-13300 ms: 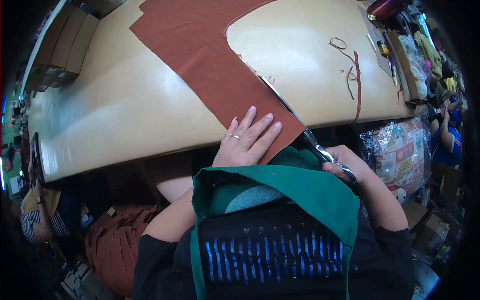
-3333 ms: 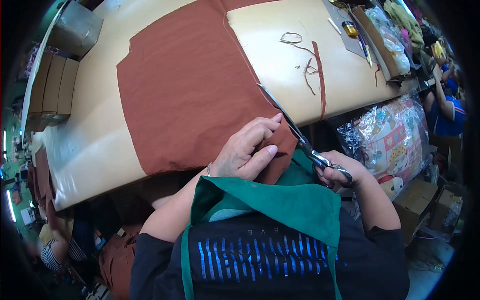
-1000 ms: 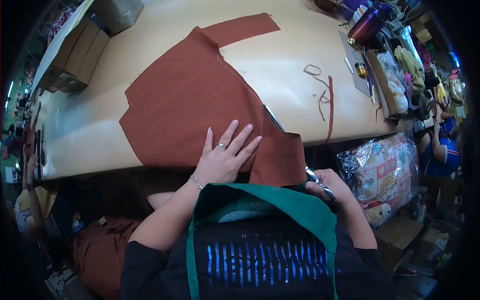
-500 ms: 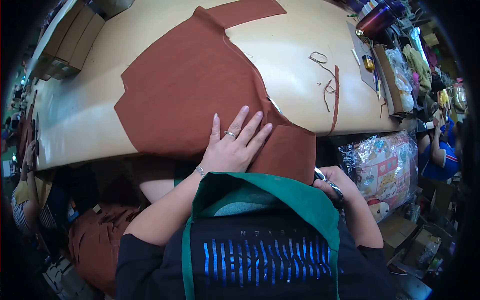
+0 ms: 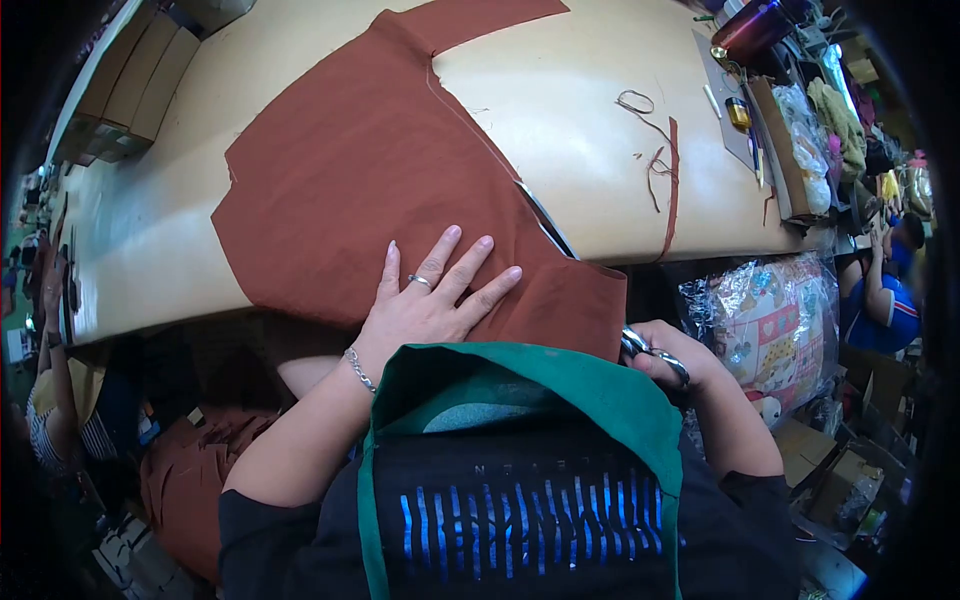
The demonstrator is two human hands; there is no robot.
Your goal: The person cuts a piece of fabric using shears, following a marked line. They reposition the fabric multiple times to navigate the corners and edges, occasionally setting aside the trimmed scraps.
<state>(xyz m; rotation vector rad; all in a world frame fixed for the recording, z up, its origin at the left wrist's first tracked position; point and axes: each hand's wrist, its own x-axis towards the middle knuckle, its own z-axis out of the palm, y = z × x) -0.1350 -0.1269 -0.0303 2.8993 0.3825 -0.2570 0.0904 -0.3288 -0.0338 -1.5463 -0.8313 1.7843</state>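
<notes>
A large piece of rust-brown fabric (image 5: pixel 350 170) lies across the table and hangs over its front edge. My left hand (image 5: pixel 428 300) rests flat on it with fingers spread, a ring on one finger and a chain bracelet at the wrist. My right hand (image 5: pixel 668 352) grips the metal handles of a pair of scissors (image 5: pixel 672 367) at the fabric's right end, just off the table edge. Fabric covers the middle of the scissors, while a long blade shows beyond the cloth's right-hand edge.
Thin brown fabric strips and thread (image 5: pixel 672 185) lie on the table (image 5: pixel 590 110) to the right. Farther right stands an open cardboard box (image 5: pixel 778 150) with plastic bags. Cartons (image 5: pixel 130 85) stand back left. A plastic-wrapped patterned bundle (image 5: pixel 775 325) sits below the table edge. Another person (image 5: pixel 885 300) is at far right.
The fabric has shifted a little to the left, and my left hand has moved left and slightly nearer with it. More of the scissors' blade shows past the fabric edge.
</notes>
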